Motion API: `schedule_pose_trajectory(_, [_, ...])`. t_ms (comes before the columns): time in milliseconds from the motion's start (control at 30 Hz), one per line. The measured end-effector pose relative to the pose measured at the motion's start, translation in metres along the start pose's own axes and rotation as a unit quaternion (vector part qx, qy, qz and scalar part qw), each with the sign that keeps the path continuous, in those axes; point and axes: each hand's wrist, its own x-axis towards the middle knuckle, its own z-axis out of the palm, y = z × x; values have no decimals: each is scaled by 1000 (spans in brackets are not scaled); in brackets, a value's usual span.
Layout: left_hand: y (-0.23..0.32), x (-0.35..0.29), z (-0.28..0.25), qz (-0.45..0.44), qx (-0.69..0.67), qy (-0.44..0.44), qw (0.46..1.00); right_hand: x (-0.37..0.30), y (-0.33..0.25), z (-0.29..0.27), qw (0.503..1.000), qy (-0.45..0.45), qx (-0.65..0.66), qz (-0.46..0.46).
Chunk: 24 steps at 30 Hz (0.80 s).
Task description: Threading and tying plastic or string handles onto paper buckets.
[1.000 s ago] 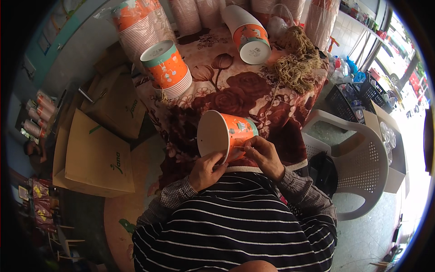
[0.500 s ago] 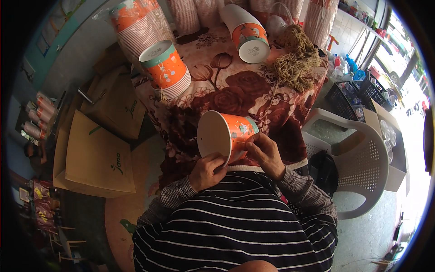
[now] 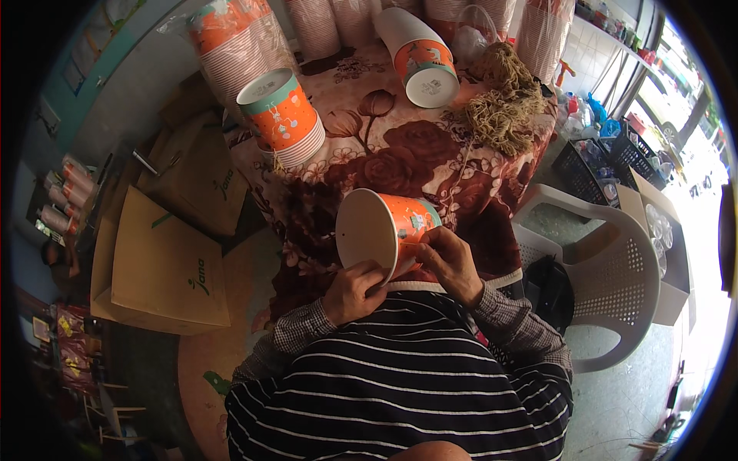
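A large orange paper bucket (image 3: pixel 406 215) with a green band at its base lies tilted on its side in front of me, its white mouth facing left. A small dark hole shows in its wall near the rim. My left hand (image 3: pixel 355 293) is closed on the lower rim, thumb at the edge. Against the bucket's near right side, my right hand (image 3: pixel 452 265) is closed in a pinch on what looks like a thin string; the fingertips partly hide it. A tangled bundle of tan string (image 3: pixel 503 111) lies on the table's far right.
Upside-down nested buckets (image 3: pixel 286 115) stand at the table's left, and another stack (image 3: pixel 419 58) lies farther back. Wrapped stacks (image 3: pixel 311 29) line the far edge. A flowered cloth (image 3: pixel 384 165) covers the table. Cardboard boxes (image 3: pixel 165 265) stand left, a plastic chair (image 3: pixel 607 276) right.
The bucket has shifted very slightly to the right in my hands. My right fingers have moved a little along its side; the left hand keeps its hold.
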Motion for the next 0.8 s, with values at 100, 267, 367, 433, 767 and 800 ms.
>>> schedule_pose_trajectory(100, [0,-1,0,-5,5,-8,1000,-1,0,1,1000,6,-17,4])
schedule_pose_trajectory(267, [-1,-1,1,12,16,-13,1000,-3,-6,3,999,0,-44,12])
schedule_pose_trajectory(367, [5,1,0,50,90,-7,995,-4,-4,4,996,8,-90,-20])
schedule_pose_trajectory(433, [7,3,-1,66,120,10,991,-4,-3,4,989,15,-128,-67])
schedule_pose_trajectory(767, [14,3,-14,80,236,43,968,-8,-24,7,980,32,-182,-69])
schedule_pose_trajectory(800, [13,3,-15,80,235,43,968,-7,-22,5,974,20,-199,-104])
